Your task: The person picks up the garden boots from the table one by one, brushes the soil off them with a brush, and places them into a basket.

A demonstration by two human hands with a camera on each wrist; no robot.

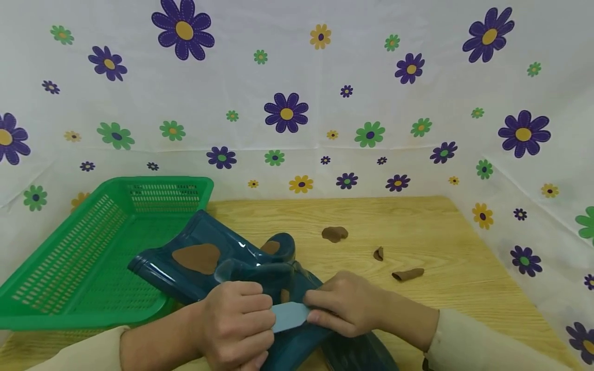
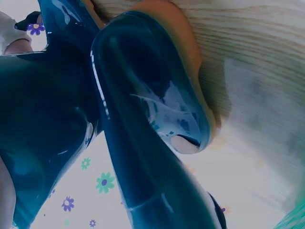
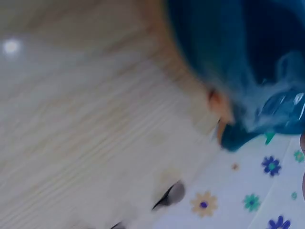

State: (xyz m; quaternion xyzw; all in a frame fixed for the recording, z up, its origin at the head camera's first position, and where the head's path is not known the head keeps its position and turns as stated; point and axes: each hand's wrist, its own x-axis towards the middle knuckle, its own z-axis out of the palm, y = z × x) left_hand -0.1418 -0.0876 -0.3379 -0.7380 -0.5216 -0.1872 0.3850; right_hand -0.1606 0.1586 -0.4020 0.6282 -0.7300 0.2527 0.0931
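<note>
A pair of glossy dark blue rubber boots (image 1: 252, 265) lies in front of me, with brown patches (image 1: 197, 257) on the surface. My left hand (image 1: 238, 327) is curled in a fist round one end of a flat pale blue strip (image 1: 290, 315), over a boot shaft. At the strip's other end, my right hand (image 1: 345, 304) pinches it between thumb and forefinger, close against the boot. The left wrist view shows a boot (image 2: 138, 62) with an orange-brown sole edge (image 2: 190, 38). In the right wrist view, a boot (image 3: 228, 47) fills the upper right.
A green plastic basket (image 1: 111, 304) with slotted walls stands at the left, beside the boots. Several loose brown pieces lie on the wooden table (image 1: 445, 247): a flat one (image 1: 335, 234), a small curled one (image 1: 378, 253) and a rolled one (image 1: 408, 274). A flowered white sheet (image 1: 297, 67) hangs behind.
</note>
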